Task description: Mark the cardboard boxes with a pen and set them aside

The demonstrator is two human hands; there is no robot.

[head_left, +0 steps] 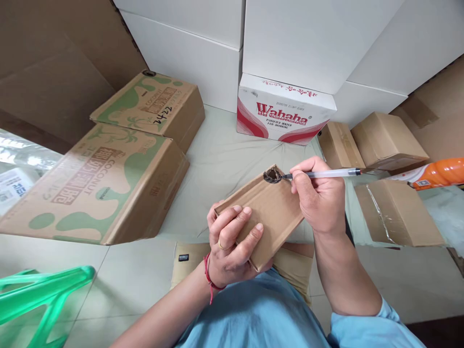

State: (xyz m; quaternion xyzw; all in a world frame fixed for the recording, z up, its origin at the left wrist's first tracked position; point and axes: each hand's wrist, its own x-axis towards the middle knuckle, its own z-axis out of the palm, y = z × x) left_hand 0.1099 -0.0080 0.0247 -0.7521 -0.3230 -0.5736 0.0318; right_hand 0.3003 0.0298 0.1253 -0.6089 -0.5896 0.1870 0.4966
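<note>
My left hand (pixel 232 241) is wrapped round a small, flat cardboard box (pixel 277 212), which it holds tilted above my lap. A dark, rough-edged patch (pixel 272 175), perhaps a hole, marks the box's far corner. In my right hand (pixel 319 195) a pen (pixel 329 173) with a clear barrel is pinched between thumb and fingers. Its dark tip points left and meets the edge of that patch. Some of the box's underside is hidden by my left hand.
Two printed coconut cartons (pixel 145 188) stand at left. A Wahaha water carton (pixel 282 113) sits at the back against white boxes (pixel 290 38). Plain cardboard boxes (pixel 398 212) and an orange bottle (pixel 442 174) are at right. A green plastic stool (pixel 47 295) is at lower left.
</note>
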